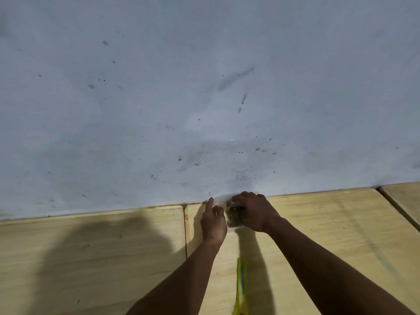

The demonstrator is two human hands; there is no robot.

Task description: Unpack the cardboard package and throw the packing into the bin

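Step in hand: unpacking, I judge. A small clear pack (234,215) is being handled at the table's (329,235) far edge, against the wall (204,87), at 6 o'clock in my view. No box and no bin in view.

- Right hand (253,212): fingers curled over the pack from 3 o'clock, clamped on it.
- Left hand (213,222): at the pack's 9 o'clock, just beside it; index finger straight toward 12, the rest folded. I cannot tell whether it grips the pack.
- Pack: clear wrapping, with something mottled brown inside; I cannot identify it. A white scrap shows at its 11 o'clock.
- Knife (241,289): yellow-green, flat on the table at 6 o'clock from the hands, untouched.

Next move, as I read it: peel the wrapping free with both hands, then find the bin, which means turning my view away from the wall.
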